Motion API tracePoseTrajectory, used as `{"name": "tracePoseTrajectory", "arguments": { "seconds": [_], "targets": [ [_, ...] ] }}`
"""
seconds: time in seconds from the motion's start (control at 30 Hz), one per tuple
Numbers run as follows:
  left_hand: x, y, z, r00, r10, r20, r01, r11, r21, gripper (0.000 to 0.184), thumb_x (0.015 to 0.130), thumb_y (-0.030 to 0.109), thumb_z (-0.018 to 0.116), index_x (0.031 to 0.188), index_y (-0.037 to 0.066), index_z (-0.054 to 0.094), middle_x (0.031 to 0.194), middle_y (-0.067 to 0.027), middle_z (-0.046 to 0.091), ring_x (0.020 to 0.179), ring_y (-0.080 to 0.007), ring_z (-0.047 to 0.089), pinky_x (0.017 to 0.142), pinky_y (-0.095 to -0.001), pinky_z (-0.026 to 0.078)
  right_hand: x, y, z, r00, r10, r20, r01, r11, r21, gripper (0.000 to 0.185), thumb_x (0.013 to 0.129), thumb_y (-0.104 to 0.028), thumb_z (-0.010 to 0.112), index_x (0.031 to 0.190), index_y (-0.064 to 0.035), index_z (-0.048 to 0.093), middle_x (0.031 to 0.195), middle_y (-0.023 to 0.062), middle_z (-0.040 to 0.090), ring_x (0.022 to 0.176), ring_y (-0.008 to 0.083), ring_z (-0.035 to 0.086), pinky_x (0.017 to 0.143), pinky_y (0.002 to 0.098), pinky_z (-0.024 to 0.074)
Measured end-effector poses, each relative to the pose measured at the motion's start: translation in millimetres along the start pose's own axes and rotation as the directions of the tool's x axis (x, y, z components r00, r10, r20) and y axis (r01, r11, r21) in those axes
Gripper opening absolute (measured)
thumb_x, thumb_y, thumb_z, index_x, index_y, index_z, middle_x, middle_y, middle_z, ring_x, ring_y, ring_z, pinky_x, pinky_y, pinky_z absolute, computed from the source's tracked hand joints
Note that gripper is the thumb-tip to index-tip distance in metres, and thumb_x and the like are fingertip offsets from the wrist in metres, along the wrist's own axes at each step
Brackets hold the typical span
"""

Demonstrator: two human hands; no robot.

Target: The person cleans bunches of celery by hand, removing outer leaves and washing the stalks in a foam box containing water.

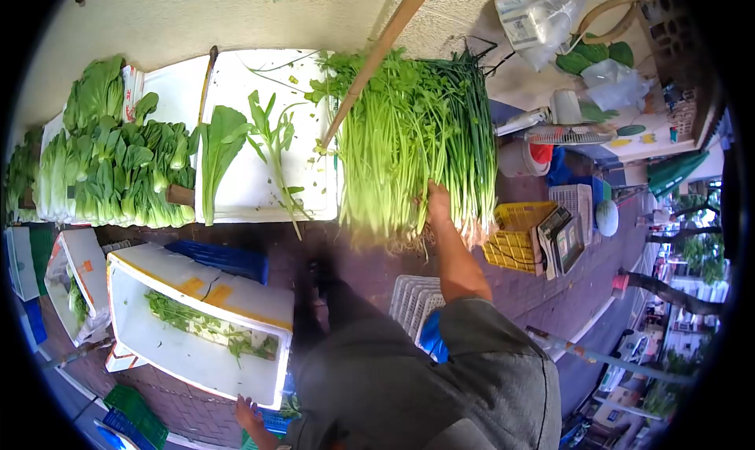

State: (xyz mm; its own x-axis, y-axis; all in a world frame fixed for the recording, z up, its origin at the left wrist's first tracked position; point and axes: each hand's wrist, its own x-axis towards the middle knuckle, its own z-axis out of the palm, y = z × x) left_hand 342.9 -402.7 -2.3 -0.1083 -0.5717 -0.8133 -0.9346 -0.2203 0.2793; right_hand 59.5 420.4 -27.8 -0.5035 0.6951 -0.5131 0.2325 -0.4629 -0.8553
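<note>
My right hand point(438, 202) reaches into a thick row of leafy celery point(385, 151), low on the stalks near the roots. Its fingers are partly hidden and look closed around some stalks. Right beside it lie dark green garlic chives or scallions point(469, 135) with pale root ends. My left hand point(248, 413) hangs low at the left, close to the rim of a white foam box point(189, 348). Its fingers are loosely apart, with nothing visible in them. Loose green sprigs point(189, 315) lie in that box.
A white foam board point(303, 179) holds a few loose leafy stems point(271, 143). Bok choy point(118, 167) is piled at the left. A wooden pole point(385, 53) slants across the celery. At the right stand a yellow crate point(515, 234), a scale point(562, 238) and a fan point(578, 135).
</note>
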Motion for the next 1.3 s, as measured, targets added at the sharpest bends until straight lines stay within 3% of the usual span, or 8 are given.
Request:
{"name": "tracePoseTrajectory", "arguments": {
  "seconds": [0.13,0.23,0.53,0.9,0.93,1.03,1.13,1.3],
  "targets": [
    [7.7,11.5,6.5,0.999,0.032,-0.003,-0.032,0.999,0.042,0.060,0.097,0.051,0.054,0.144,0.014,0.047,0.126,-0.0081,0.063,0.099,-0.0238,0.061,0.071,-0.0447,0.041,-32.8,-38.5,21.7,0.990,0.137,0.024,-0.138,0.990,0.027,0.022,0.102,-0.028,0.060,0.104,-0.0074,0.055,0.076,0.0044,0.055,0.053,0.0160,0.052,0.060,0.0386,0.0602],
    [6.8,19.6,11.6,0.998,0.054,-0.038,-0.055,0.998,-0.008,0.056,0.097,0.046,0.058,0.140,0.011,0.050,0.109,-0.0060,0.061,0.090,-0.0243,0.055,0.062,-0.0385,0.039,-49.8,-69.4,31.4,0.988,0.157,0.009,-0.157,0.984,0.080,0.021,0.099,-0.023,0.065,0.108,-0.0050,0.058,0.076,0.0041,0.059,0.054,0.0155,0.055,0.060,0.0347,0.0595],
    [12.4,18.4,25.8,1.000,0.021,0.003,-0.021,0.998,0.056,0.062,0.095,0.050,0.056,0.145,0.015,0.045,0.130,-0.0086,0.061,0.109,-0.0277,0.059,0.075,-0.0474,0.042,-60.4,-138.3,22.8,0.969,-0.052,0.243,0.024,0.993,0.117,0.018,0.098,-0.022,0.066,0.104,-0.0058,0.061,0.073,0.0039,0.060,0.053,0.0156,0.055,0.066,0.0380,0.0580],
    [11.8,19.5,36.3,0.995,0.063,0.074,-0.066,0.997,0.042,0.058,0.095,0.048,0.055,0.143,0.015,0.048,0.127,-0.0070,0.062,0.101,-0.0247,0.058,0.073,-0.0448,0.041,-66.1,-142.0,35.0,0.915,-0.217,0.341,0.191,0.976,0.108,0.015,0.101,-0.019,0.059,0.090,-0.0093,0.060,0.071,0.0038,0.062,0.057,0.0157,0.061,0.074,0.0404,0.0620],
    [10.9,17.5,32.4,0.994,0.073,0.085,-0.077,0.996,0.038,0.059,0.095,0.048,0.055,0.143,0.015,0.048,0.127,-0.0073,0.061,0.102,-0.0250,0.058,0.073,-0.0447,0.040,-74.3,-137.3,51.5,0.985,-0.158,0.064,0.168,0.966,-0.194,0.015,0.101,-0.018,0.060,0.089,-0.0094,0.059,0.071,0.0055,0.062,0.066,0.0190,0.065,0.088,0.0445,0.0595],
    [5.3,20.4,29.9,0.995,0.079,0.067,-0.082,0.996,0.042,0.060,0.095,0.048,0.055,0.144,0.015,0.047,0.126,-0.0084,0.061,0.102,-0.0256,0.057,0.074,-0.0459,0.040,-24.1,-45.5,38.9,0.983,-0.156,0.096,0.178,0.937,-0.300,0.033,0.098,-0.025,0.067,0.117,0.0003,0.062,0.086,0.0082,0.071,0.086,0.0205,0.067,0.103,0.0377,0.0443],
    [0.5,20.8,27.3,0.998,0.060,0.032,-0.061,0.998,0.012,0.059,0.095,0.047,0.056,0.143,0.013,0.048,0.126,-0.0090,0.061,0.102,-0.0261,0.057,0.075,-0.0467,0.039,5.6,18.4,18.4,0.981,-0.129,0.145,0.186,0.839,-0.511,0.034,0.096,-0.032,0.068,0.104,0.0012,0.070,0.081,0.0043,0.067,0.073,0.0148,0.056,0.072,0.0309,0.0476],
    [-3.4,19.9,20.7,0.998,0.057,0.034,-0.058,0.998,0.002,0.056,0.097,0.051,0.055,0.141,0.015,0.050,0.117,-0.0051,0.060,0.096,-0.0240,0.056,0.077,-0.0478,0.040,-6.9,11.0,22.5,0.927,-0.339,0.161,0.338,0.567,-0.751,0.034,0.097,-0.030,0.062,0.084,0.0015,0.068,0.065,0.0118,0.061,0.060,0.0216,0.055,0.061,0.0388,0.0450]
  ]
}}
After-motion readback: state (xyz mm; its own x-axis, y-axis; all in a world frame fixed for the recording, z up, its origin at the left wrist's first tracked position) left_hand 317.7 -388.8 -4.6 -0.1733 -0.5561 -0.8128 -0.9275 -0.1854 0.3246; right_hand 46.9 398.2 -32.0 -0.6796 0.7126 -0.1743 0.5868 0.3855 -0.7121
